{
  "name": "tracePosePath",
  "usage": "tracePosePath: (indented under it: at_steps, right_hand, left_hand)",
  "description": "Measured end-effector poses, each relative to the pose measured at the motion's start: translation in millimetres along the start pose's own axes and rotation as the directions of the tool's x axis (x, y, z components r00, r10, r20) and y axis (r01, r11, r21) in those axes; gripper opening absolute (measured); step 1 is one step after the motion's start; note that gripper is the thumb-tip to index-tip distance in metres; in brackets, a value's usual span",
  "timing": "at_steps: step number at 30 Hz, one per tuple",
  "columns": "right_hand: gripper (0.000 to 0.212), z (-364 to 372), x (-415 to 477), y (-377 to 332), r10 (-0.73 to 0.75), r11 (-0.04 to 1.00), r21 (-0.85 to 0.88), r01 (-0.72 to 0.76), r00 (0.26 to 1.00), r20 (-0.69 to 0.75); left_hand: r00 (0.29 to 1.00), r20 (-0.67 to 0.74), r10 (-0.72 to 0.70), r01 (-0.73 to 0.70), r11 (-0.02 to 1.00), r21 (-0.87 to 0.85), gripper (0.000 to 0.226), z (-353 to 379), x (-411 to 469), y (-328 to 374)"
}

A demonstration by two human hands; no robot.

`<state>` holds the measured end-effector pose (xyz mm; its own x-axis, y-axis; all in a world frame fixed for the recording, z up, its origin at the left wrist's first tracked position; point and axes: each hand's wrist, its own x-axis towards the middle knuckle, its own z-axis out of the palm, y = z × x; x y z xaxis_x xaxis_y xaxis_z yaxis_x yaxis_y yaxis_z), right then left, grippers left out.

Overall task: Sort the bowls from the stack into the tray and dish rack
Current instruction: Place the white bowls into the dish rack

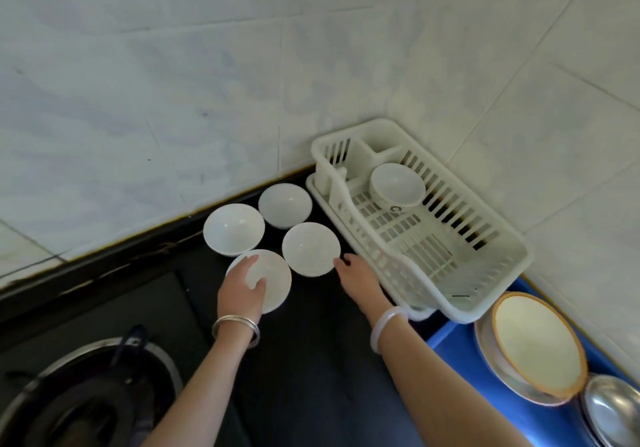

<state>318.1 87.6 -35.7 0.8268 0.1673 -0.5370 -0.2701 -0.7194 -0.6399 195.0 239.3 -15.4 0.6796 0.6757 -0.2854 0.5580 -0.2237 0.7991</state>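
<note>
**Bowls spread beside the dish rack**

Bowls sit in a loose cluster on the dark bench [311, 360], all placed here relative to the white plastic dish rack [491, 263] that stands in the tiled corner. Four white bowls stand upright to the left of the rack: the far bowl [284, 205] just beside the rack's far left corner, the left bowl [233, 229] further out from the rack and touching or nearly touching it, the near-rack bowl [311, 249] close to the rack's long left wall, and the front bowl [268, 282] nearest the person and furthest from the rack's far end. A fifth bowl [396, 185] lies tilted on its side inside the rack, toward its far end, next to the divided cutlery compartment.

The left hand [242, 290] grips the front bowl, thumb inside the rim and fingers over its left edge; a metal bangle circles that wrist. The right hand [358, 278] is loosely open and holds nothing, its fingertips [341, 261] at the rim of the near-rack bowl, the hand lying between that bowl and the rack's left wall; whether it touches the rim I cannot tell. A pale bangle is on that wrist.

Past the rack's near end, plates [536, 346] and a steel lid [613, 408] rest on a blue tray [450, 342]. A gas burner [86, 394] lies well apart from the rack, at lower left.
</note>
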Motion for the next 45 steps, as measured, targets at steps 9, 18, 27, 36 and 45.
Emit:
tracePosePath:
  at_steps: [9, 18, 27, 36, 45]
  right_hand:
    - [0.033, 33, 18, -8, 0.212, 0.817, 0.542, -0.198, 0.977, 0.037]
    - [0.017, 14, -21, -27, 0.038, 0.827, 0.562, 0.001, 0.998, -0.059]
    - [0.012, 41, -42, -55, 0.005, 0.959, 0.284, -0.001, 1.0, -0.014]
    - [0.012, 57, -39, -53, 0.002, 1.0, -0.019, -0.003, 0.999, -0.044]
    - [0.03, 57, -31, -47, 0.057, 0.995, 0.071, -0.067, 0.989, 0.139]
  left_hand:
    - [0.977, 0.015, -0.213, 0.211, 0.954, -0.213, 0.06, -11, 8, -44]
    - [0.966, 0.107, -0.234, 0.257, 0.862, -0.437, 0.048, -12, 15, -61]
    - [0.921, 0.202, -0.333, 0.375, 0.617, -0.692, 0.023, -18, 16, -54]
    - [0.927, 0.19, -0.324, 0.361, 0.627, -0.69, 0.04, -13, 20, -62]
    - [0.91, 0.202, -0.363, 0.395, 0.608, -0.689, 0.039, -15, 22, -61]
